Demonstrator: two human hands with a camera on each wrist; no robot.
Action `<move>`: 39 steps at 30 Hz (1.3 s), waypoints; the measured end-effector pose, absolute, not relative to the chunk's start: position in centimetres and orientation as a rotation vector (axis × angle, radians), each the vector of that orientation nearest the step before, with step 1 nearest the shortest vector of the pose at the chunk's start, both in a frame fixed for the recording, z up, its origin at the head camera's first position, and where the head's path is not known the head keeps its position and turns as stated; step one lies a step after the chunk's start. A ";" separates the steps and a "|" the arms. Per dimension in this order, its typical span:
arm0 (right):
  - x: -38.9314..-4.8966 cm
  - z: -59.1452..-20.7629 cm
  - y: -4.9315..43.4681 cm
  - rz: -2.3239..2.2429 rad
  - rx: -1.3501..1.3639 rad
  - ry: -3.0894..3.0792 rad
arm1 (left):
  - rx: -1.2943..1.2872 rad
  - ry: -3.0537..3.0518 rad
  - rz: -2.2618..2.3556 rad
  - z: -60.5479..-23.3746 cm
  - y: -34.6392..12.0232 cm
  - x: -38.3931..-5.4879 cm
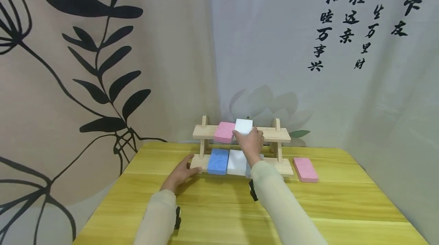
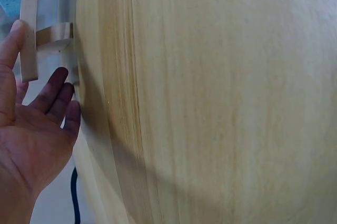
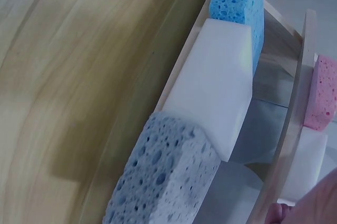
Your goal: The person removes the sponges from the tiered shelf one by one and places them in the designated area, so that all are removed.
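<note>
A two-tier wooden rack point(image 1: 283, 167) stands at the back of the table. My left hand point(image 1: 180, 174) holds the left end of its lower shelf, thumb at the front edge; in the left wrist view the other fingers spread behind the board. On the upper shelf, my right hand point(image 1: 252, 144) pinches a white sponge point(image 1: 244, 125) beside a pink sponge point(image 1: 224, 132). Along the lower shelf sit a blue sponge point(image 1: 218, 161), a white sponge point(image 1: 237, 162) and a grey-blue sponge point(image 3: 163, 171), partly hidden by my right arm in the head view.
Another pink sponge point(image 1: 306, 169) lies on the table just right of the rack. The yellow wood-grain table point(image 1: 212, 214) extends toward me. Close behind the rack hangs a printed curtain point(image 1: 267, 66).
</note>
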State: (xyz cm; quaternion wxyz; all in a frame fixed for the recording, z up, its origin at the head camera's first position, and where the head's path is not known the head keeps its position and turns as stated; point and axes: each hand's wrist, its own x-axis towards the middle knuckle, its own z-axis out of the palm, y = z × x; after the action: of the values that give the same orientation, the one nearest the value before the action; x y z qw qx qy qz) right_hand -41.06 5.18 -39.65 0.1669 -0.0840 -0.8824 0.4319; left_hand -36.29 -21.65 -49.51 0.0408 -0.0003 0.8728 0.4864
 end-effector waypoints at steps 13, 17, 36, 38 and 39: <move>-41.8 -39.7 4.4 1.205 -0.331 -2.486 | -0.003 2.664 1.518 -49.2 -21.4 -36.5; -41.9 -39.6 4.3 1.179 -0.363 -2.494 | 0.005 2.656 1.524 -49.2 -21.4 -36.6; -41.5 -39.4 6.0 1.234 -0.283 -2.510 | -0.005 2.682 1.466 -49.4 -21.5 -36.5; -41.4 -39.4 6.5 1.256 -0.267 -2.505 | -0.007 2.679 1.472 -49.4 -21.6 -36.4; -41.3 -39.4 6.7 1.258 -0.265 -2.505 | 0.000 2.680 1.473 -49.4 -21.6 -36.4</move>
State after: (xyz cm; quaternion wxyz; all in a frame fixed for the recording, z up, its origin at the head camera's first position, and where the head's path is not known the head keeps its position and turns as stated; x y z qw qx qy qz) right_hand -41.33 6.66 -39.45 0.1624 -0.0927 -0.8779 0.4407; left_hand -36.42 -21.61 -49.39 0.0417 0.0001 0.8755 0.4814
